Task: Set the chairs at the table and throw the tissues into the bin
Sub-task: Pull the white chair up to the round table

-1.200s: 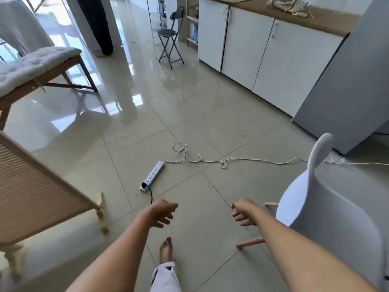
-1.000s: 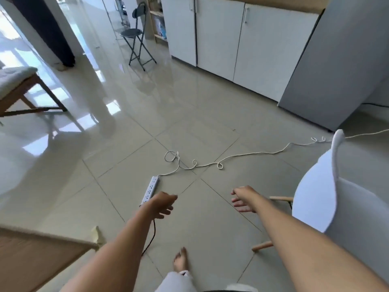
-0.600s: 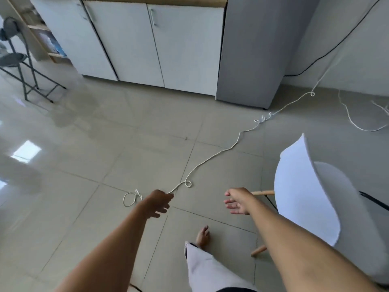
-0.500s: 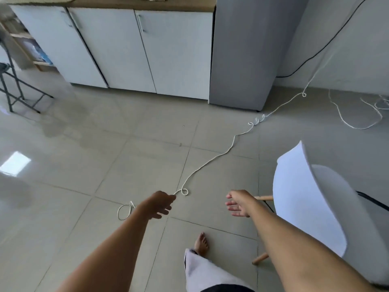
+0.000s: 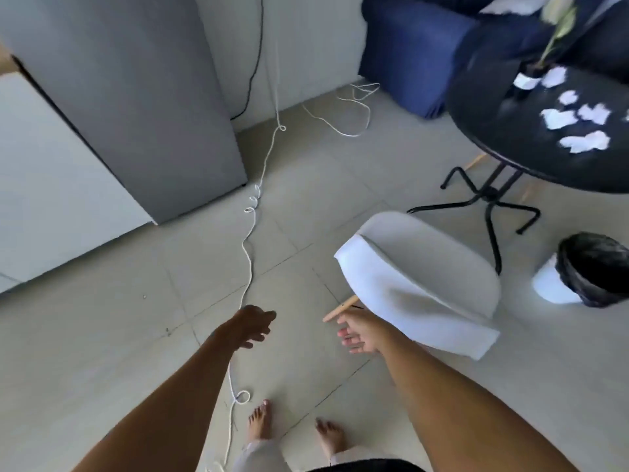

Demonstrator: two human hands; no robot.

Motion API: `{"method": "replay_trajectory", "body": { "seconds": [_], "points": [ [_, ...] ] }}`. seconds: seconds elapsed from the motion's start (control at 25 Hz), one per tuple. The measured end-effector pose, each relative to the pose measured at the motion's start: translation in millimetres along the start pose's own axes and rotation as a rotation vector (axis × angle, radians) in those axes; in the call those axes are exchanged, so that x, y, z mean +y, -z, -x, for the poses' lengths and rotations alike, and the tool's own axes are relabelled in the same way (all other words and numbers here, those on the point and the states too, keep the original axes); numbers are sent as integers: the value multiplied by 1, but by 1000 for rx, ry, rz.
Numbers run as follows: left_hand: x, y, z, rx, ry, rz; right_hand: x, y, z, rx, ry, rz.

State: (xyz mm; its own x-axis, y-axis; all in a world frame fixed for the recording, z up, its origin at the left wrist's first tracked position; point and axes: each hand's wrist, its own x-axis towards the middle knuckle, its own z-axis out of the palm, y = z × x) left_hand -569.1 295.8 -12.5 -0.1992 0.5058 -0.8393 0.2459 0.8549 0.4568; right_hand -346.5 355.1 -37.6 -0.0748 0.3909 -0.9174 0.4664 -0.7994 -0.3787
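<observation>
Both hands empty, fingers loosely spread: left hand [image 5: 250, 327], right hand [image 5: 360, 335] near the white chair [image 5: 422, 281]; the white cord [image 5: 250, 264] underfoot could trip the person

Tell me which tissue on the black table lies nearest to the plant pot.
The tissue at the far end of the black table, right beside the plant pot; the other tissues lie closer to the person.

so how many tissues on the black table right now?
About 7, blur makes it uncertain: one by the plant pot, one below it, two mid-table, one nearest, two cut off at the frame edge. More may lie out of frame.
</observation>
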Motion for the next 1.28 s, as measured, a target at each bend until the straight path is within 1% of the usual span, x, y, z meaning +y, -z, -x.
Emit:
{"method": "replay_trajectory", "body": {
  "seconds": [0.12,0.24,0.36,0.48,0.56,0.64,0.76,0.88,0.96,1.08,1.16,1.24,1.28],
  "points": [
    [35,9,-22,-112,-94,-230,17,4,10,102,-38,-226],
    [63,15,-25,-164,-154,-432,40,3,27,183,-51,-468],
    [90,15,-27,-242,-202,-537,64,5,48,251,-9,-734],
    [116,3,-32,-304,-234,-545,84,18,72,314,57,-958],
    [134,-8,-31,-311,-242,-503,94,34,84,364,123,-1105],
    [152,-23,-31,-321,-245,-417,102,55,91,430,205,-1272],
    [176,-45,-29,-342,-219,-238,109,91,97,523,248,-1465],
    [192,-59,-27,-323,-175,-70,104,123,103,541,229,-1509],
    [201,-67,-28,-311,-136,-5,96,140,104,517,211,-1505],
    [210,-80,-30,-286,-45,119,81,161,101,494,195,-1423],
    [214,-87,-28,-284,24,199,73,168,96,479,219,-1329],
    [216,-91,-30,-300,80,297,66,169,90,440,203,-1272],
    [217,-91,-33,-325,97,337,64,169,83,405,164,-1268]
  ]
}}
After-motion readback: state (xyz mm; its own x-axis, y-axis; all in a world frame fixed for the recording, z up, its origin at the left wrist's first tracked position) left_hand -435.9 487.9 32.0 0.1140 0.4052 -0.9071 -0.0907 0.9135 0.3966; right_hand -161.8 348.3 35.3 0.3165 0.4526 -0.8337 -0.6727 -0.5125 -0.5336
